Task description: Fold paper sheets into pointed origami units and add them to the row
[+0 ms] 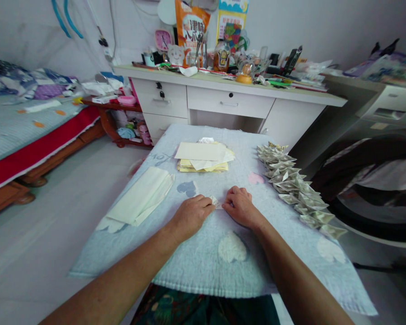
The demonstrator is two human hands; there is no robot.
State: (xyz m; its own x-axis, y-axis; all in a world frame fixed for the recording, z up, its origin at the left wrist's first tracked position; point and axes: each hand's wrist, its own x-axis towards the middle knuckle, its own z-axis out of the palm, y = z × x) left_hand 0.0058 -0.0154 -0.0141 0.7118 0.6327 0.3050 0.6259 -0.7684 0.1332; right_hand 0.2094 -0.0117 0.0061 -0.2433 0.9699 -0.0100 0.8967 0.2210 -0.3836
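Note:
Between my hands a small piece of folded paper (217, 203) lies on the cloth-covered table (196, 266). My left hand (193, 215) has its fingers closed on the paper's left side. On the right side, my right hand (239, 206) presses the paper with curled fingers. Much of the paper is hidden under my fingers. Beyond my hands is a stack of cream and yellow paper sheets (203, 158). To the left lies a long pale folded sheet (142, 194). Rows of folded grey paper pieces with pointed tips (291, 180) stand along the table's right side.
Behind the table is a white desk (230, 101) crowded with jars, bags and papers. A bed (37, 122) stands at left, beside a low wooden shelf (113, 119). At right, a front-loading washing machine (389, 113) has dark cloth hanging at its door.

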